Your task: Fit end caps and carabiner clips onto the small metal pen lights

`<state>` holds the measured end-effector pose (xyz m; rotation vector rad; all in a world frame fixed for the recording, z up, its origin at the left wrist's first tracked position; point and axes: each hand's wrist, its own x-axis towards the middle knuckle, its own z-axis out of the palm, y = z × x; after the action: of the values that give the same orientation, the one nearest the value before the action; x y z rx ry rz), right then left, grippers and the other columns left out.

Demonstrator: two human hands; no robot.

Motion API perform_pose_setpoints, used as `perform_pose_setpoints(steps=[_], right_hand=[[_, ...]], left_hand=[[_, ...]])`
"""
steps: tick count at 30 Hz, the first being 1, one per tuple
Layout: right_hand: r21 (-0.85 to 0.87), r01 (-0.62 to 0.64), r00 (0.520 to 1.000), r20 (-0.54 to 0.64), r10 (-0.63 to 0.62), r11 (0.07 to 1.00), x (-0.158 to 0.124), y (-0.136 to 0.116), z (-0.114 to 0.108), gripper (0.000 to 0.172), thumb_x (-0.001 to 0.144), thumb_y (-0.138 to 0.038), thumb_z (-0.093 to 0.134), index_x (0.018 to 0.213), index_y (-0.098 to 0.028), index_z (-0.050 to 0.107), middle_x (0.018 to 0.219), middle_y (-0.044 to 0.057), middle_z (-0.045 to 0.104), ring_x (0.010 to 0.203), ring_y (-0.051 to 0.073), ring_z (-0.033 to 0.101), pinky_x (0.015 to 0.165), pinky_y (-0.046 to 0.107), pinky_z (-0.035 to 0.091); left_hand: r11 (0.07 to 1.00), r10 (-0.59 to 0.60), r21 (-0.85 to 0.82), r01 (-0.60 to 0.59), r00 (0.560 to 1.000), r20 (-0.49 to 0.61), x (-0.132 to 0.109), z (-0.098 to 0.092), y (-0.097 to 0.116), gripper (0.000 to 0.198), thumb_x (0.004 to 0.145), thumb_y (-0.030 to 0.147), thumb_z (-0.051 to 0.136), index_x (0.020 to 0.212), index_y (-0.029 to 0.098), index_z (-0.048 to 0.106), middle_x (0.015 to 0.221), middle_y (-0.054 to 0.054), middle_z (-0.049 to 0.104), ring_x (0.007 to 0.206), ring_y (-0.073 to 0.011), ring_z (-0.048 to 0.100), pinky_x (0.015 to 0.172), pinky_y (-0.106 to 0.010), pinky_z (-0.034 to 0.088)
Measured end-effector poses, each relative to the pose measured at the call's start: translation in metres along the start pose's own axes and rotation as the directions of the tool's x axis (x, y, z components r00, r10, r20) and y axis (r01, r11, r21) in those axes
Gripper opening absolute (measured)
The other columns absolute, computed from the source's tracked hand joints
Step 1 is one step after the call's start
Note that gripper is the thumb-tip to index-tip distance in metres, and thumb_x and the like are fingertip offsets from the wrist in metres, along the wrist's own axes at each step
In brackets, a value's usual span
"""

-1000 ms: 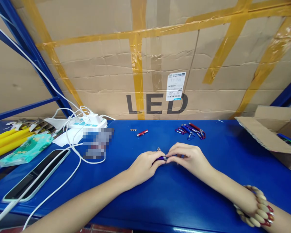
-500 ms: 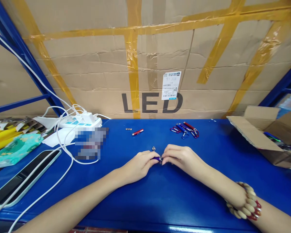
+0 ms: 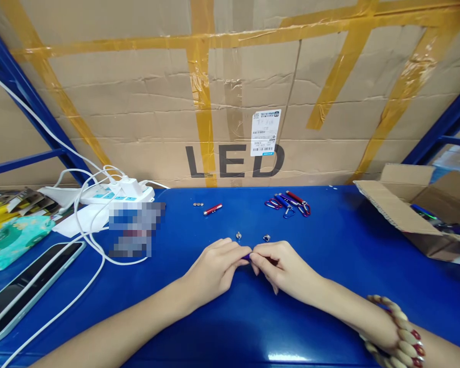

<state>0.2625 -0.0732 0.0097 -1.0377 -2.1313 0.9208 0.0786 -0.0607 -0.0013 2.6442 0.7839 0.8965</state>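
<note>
Left hand point(image 3: 214, 266) and right hand point(image 3: 281, 268) meet fingertip to fingertip low over the table point(image 3: 329, 255), each pinching an end of a blue torch point(image 3: 247, 255) that is mostly hidden between them. Just beyond the blue torch lie a metal part point(image 3: 238, 235) and a second part point(image 3: 267, 237); farther beyond it lies a red torch point(image 3: 212, 209). The work looks like twisting or fitting the blue torch's end, which calls for a steady left grip and a fine right pinch.

cardboard box point(image 3: 138, 128): "LED" in large dark letters | white label point(image 3: 266, 132): print unreadable
</note>
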Motion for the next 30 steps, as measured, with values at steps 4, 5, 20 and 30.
perform_pose_setpoints(steps=[4, 5, 20, 30], right_hand=[[0.175, -0.217, 0.975, 0.085, 0.205, 0.96, 0.002, -0.002, -0.002, 0.045, 0.085, -0.056, 0.041, 0.061, -0.019, 0.048, 0.036, -0.006, 0.042, 0.03, 0.009, 0.044, 0.037, 0.019, 0.034], [0.172, -0.215, 0.976, 0.083, 0.203, 0.961, 0.003, -0.002, -0.003, 0.046, 0.085, -0.057, 0.041, 0.061, -0.019, 0.049, 0.036, -0.006, 0.042, 0.031, 0.009, 0.043, 0.038, 0.019, 0.035], [-0.331, -0.201, 0.977, -0.142, 0.162, 0.922, 0.013, 0.001, -0.049, 0.047, 0.093, -0.044, 0.03, 0.062, -0.018, 0.052, 0.048, -0.003, 0.052, 0.045, 0.01, 0.051, 0.05, 0.02, 0.037], [-0.446, -0.329, 0.936, -0.033, 0.351, 0.832, 0.007, 0.017, -0.082, 0.037, 0.077, -0.041, 0.062, 0.047, -0.019, 0.063, 0.042, -0.004, 0.057, 0.038, 0.009, 0.053, 0.05, 0.021, 0.037]], left_hand=[[1.0, -0.01, 0.0, 0.01, 1.0, -0.021, 0.002, 0.001, 0.0, 0.026, 0.093, 0.017, 0.038, 0.096, 0.013, 0.063, 0.075, -0.007, 0.065, 0.067, -0.0183, 0.053, 0.066, -0.03, 0.046], [1.0, -0.025, -0.002, 0.025, 0.999, -0.021, 0.003, 0.001, 0.0, 0.025, 0.093, 0.016, 0.038, 0.094, 0.014, 0.064, 0.074, -0.006, 0.065, 0.067, -0.0179, 0.054, 0.067, -0.029, 0.046], [0.969, -0.246, 0.029, 0.246, 0.969, -0.028, 0.012, -0.003, -0.009, 0.012, 0.091, 0.024, 0.043, 0.097, 0.022, 0.054, 0.088, -0.001, 0.068, 0.082, -0.0166, 0.065, 0.078, -0.028, 0.049], [0.906, -0.372, 0.108, 0.408, 0.893, -0.252, 0.015, -0.027, -0.042, 0.023, 0.089, 0.042, 0.037, 0.1, 0.023, 0.044, 0.075, -0.001, 0.068, 0.075, -0.019, 0.066, 0.073, -0.028, 0.049]])
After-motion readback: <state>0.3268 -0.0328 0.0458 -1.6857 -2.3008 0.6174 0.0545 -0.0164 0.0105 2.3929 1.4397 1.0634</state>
